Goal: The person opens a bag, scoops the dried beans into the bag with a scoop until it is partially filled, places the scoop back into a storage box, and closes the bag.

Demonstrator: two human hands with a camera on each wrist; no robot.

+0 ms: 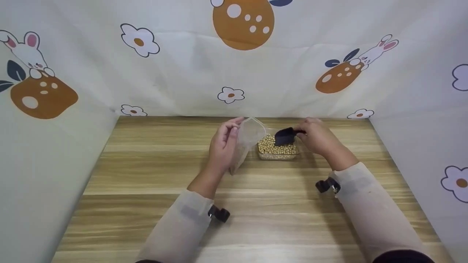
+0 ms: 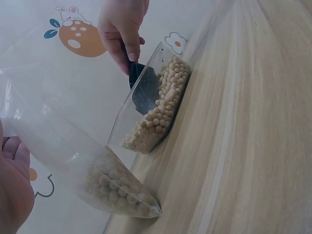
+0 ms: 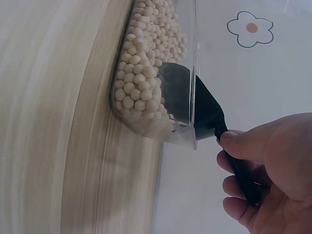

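Note:
My left hand [image 1: 223, 146] holds a clear plastic bag [image 1: 248, 137] upright by its left side near the top. Its mouth gapes, and in the left wrist view a small heap of soybeans [image 2: 119, 187] fills the bottom corner. Just right of the bag stands a clear rectangular container [image 1: 278, 157] with many more soybeans [image 1: 270, 144] inside. My right hand [image 1: 317, 137] grips the handle of a black scoop [image 1: 284, 137], thumb on top and fingers curled beneath. The scoop's blade [image 3: 178, 90] dips inside the container, against the beans.
The container sits on a wood-grain table [image 1: 256, 204] near its back edge. A pale cloth wall [image 1: 175, 73] printed with oranges, rabbits and flowers rises behind and on both sides. A small black camera [image 1: 219, 214] is strapped to each sleeve.

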